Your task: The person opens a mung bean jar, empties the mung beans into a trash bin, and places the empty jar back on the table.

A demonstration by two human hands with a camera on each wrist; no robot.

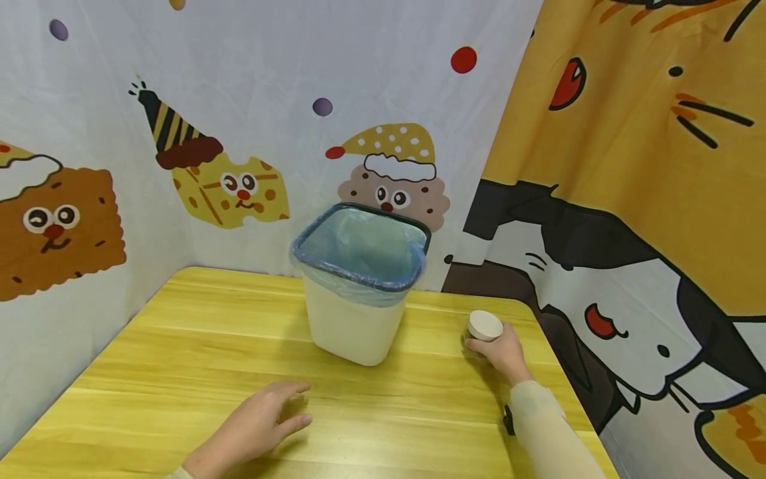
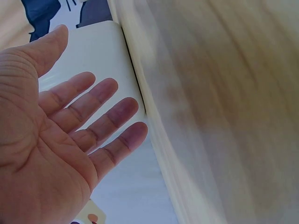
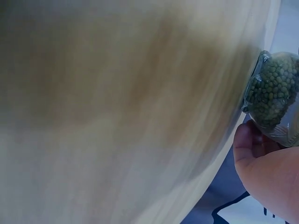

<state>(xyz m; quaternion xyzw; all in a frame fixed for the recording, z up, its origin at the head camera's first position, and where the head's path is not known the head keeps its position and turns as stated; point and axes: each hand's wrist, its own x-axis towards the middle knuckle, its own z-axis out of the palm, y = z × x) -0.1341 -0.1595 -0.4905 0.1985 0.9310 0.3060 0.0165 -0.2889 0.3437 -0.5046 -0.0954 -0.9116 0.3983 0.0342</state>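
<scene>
Left hand (image 1: 260, 418), right fingers (image 1: 482, 347) around white-topped jar (image 1: 485, 325)

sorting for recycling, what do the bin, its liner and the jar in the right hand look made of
Bin: probably plastic, satin off-white, with smooth walls and rounded corners.
Liner: likely thin bluish plastic film; see-through and wrinkled.
Jar: transparent, glossy with highlights; plastic or glass, can't tell.

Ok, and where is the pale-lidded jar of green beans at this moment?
In the head view, the pale-lidded jar of green beans is in the right hand, near the right edge of the table, right of the lined bin.
</scene>
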